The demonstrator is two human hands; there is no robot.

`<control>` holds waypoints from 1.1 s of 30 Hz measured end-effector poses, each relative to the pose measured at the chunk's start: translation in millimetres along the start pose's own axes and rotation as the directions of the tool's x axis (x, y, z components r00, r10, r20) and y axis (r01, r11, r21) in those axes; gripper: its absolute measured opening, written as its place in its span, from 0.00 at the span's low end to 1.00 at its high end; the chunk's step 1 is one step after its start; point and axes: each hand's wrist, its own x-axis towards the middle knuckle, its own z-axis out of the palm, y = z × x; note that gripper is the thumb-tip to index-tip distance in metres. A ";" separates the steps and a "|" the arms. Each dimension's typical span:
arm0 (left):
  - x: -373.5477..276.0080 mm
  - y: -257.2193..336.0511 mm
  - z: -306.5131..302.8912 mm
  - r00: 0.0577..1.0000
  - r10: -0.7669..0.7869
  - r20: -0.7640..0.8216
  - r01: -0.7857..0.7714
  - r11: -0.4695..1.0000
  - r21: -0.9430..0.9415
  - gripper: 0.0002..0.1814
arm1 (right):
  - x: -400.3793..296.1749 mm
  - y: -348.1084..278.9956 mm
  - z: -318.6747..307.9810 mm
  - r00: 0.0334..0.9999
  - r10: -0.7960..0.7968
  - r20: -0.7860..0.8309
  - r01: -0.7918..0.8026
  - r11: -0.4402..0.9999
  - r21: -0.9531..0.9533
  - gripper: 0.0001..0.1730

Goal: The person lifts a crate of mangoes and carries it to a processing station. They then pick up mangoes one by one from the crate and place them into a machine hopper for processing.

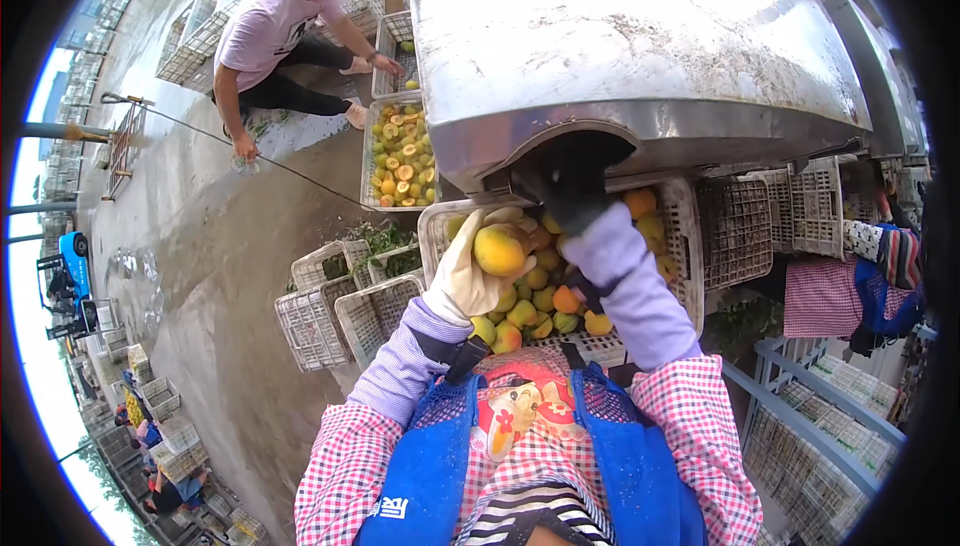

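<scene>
My left hand (469, 264), in a cream glove, holds a yellow peach (499, 250) above a white plastic crate (681, 208) of peaches. At the dark opening in the front of a metal machine (637, 43) is my right hand (574, 186), in a black glove. Its fingers are lost in the shadow there, so what it holds cannot be told. Green, yellow and orange peaches (525, 313) lie in the crate below both hands, close to my apron.
Left of the machine stands a crate of halved peaches (367, 171). A person (262, 43) squats beside it, one hand in another crate (384, 58). Stacked crates (307, 328) with leafy twigs stand at my left. A blue metal frame (817, 396) is at the right.
</scene>
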 end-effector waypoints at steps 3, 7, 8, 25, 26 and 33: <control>1.1 -1.4 6.3 0.999 -0.042 -0.024 0.041 0.999 -0.033 0.25 | -41.0 -39.3 -17.6 0.992 -0.123 -0.010 0.122 0.992 -0.018 0.45; 14.9 -22.9 4.7 0.971 0.237 -0.037 -0.197 0.877 0.438 0.26 | -83.8 -22.7 9.1 0.974 -0.218 -0.069 0.208 0.970 -0.130 0.54; 15.4 -21.7 15.7 0.954 0.301 -0.007 -0.268 0.858 0.439 0.26 | -81.7 -25.1 6.5 0.971 -0.226 -0.073 0.208 0.958 -0.200 0.54; 27.0 -5.7 -59.8 0.861 0.449 0.238 -0.158 -0.209 0.965 0.25 | -8.0 10.6 -8.8 0.944 0.164 0.286 0.071 0.746 -0.662 0.37; 30.0 -12.9 -67.7 0.882 0.397 0.255 -0.073 -0.418 0.906 0.25 | -5.7 18.5 -10.2 0.987 -0.008 0.162 0.110 0.769 -0.630 0.36; 51.4 -77.0 -124.7 0.907 -0.036 -0.419 0.180 -0.868 0.463 0.35 | -80.6 63.1 -23.6 0.676 0.549 0.491 -0.108 0.733 -0.671 0.14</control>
